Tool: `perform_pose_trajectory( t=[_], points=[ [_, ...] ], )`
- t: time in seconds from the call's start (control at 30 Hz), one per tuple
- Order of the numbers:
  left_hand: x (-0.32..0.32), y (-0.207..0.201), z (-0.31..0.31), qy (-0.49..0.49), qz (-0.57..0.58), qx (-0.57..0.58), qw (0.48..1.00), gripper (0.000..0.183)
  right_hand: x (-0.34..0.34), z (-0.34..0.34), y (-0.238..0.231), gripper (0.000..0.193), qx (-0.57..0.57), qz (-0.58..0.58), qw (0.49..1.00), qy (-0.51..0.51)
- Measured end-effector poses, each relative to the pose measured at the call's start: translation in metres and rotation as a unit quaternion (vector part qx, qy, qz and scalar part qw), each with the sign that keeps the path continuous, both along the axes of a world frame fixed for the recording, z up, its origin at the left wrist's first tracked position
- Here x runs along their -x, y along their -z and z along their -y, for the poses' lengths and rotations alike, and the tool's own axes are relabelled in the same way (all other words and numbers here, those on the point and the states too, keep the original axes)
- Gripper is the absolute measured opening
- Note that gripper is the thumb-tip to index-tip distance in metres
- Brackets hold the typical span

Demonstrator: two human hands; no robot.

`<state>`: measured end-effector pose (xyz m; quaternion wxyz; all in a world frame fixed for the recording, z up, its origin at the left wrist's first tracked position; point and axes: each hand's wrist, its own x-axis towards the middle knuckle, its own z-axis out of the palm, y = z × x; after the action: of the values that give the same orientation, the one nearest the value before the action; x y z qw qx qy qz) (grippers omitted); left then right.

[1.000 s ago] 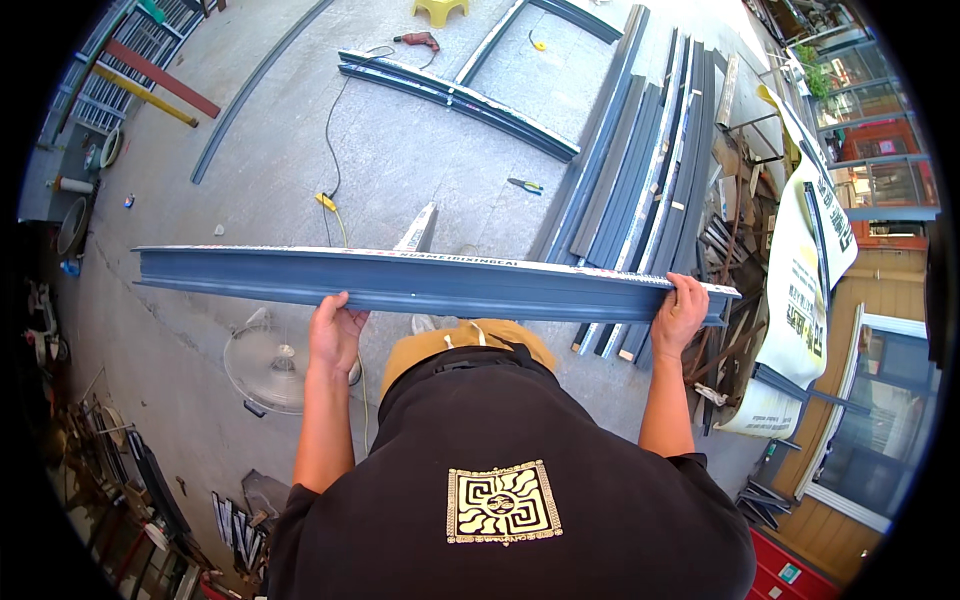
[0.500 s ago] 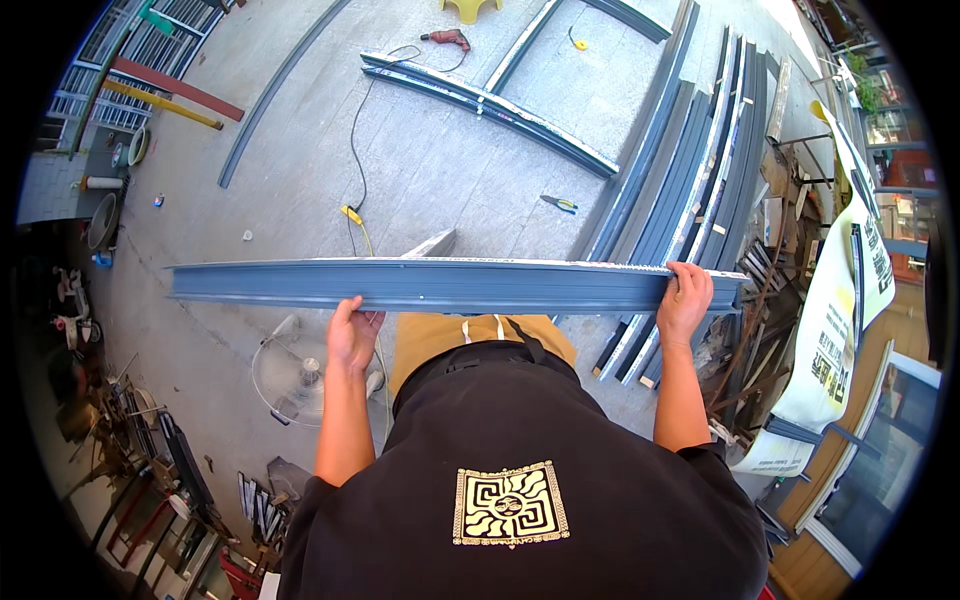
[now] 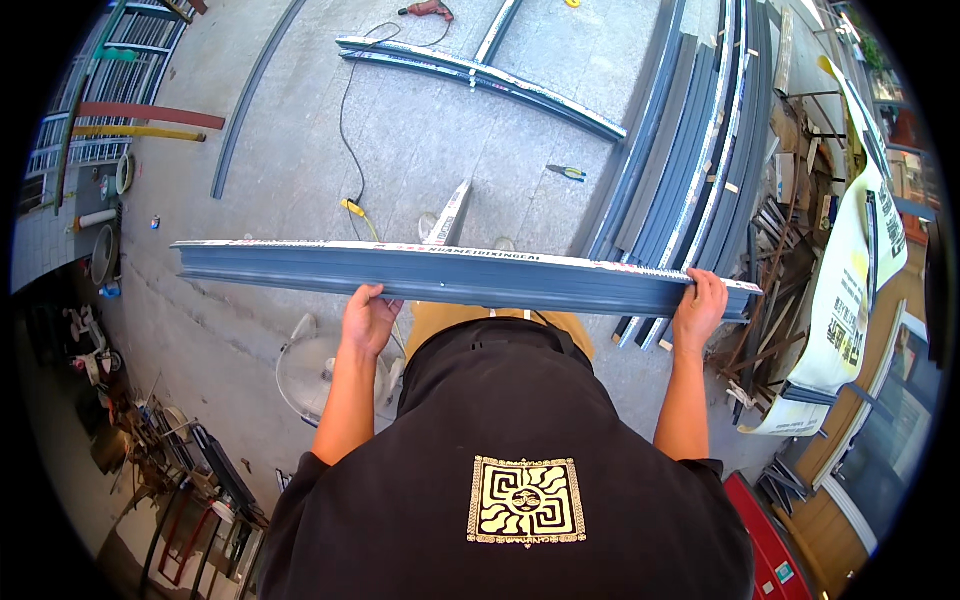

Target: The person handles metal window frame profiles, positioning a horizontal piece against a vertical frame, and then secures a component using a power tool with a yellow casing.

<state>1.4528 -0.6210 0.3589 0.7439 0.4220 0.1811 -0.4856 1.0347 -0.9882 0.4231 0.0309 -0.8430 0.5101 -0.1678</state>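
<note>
A long grey-blue metal profile with white printed film along its upper edge lies crosswise in front of my waist. My left hand supports its lower edge left of the middle, thumb against the near face and fingers underneath. Near the right end, my right hand is closed over the profile, its fingers over the top edge. Just beyond the profile, another film-covered bar points away from me, its near end hidden.
On the floor lie a joined profile frame, a red power drill, a yellow cable connector and pliers. Long profiles are stacked at right beside scrap wood. A round fan stands near my left forearm.
The profile has rolled in my hands, so more of its white printed top shows. Its right end sits slightly lower, and both hands keep their hold. The whole view has shifted somewhat.
</note>
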Motion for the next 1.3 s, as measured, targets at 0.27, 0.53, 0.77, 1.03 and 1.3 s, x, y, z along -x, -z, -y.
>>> perform_pose_trajectory(
  t=[0.27,0.53,0.77,1.03,1.3],
  points=[
    [0.01,-0.02,0.054,0.037,-0.065,-0.007,0.997,0.048,-0.087,-0.014,-0.026,0.044,-0.113,-0.009,0.975,-0.19],
    [-0.029,-0.019,0.048,0.114,-0.084,-0.004,0.99,0.039,-0.23,-0.079,0.007,0.038,-0.251,-0.011,0.929,-0.271],
    [-0.079,-0.026,-0.012,0.013,0.009,-0.102,0.995,0.031,-0.253,-0.148,0.022,0.033,-0.291,-0.074,0.927,-0.224],
    [-0.202,0.0,-0.076,-0.198,0.164,-0.198,0.946,0.037,-0.285,-0.193,0.034,0.024,-0.292,-0.102,0.926,-0.216],
    [-0.205,0.026,-0.09,-0.235,0.284,-0.201,0.908,0.039,-0.286,-0.208,0.031,0.022,-0.304,-0.096,0.924,-0.211]
  ],
)
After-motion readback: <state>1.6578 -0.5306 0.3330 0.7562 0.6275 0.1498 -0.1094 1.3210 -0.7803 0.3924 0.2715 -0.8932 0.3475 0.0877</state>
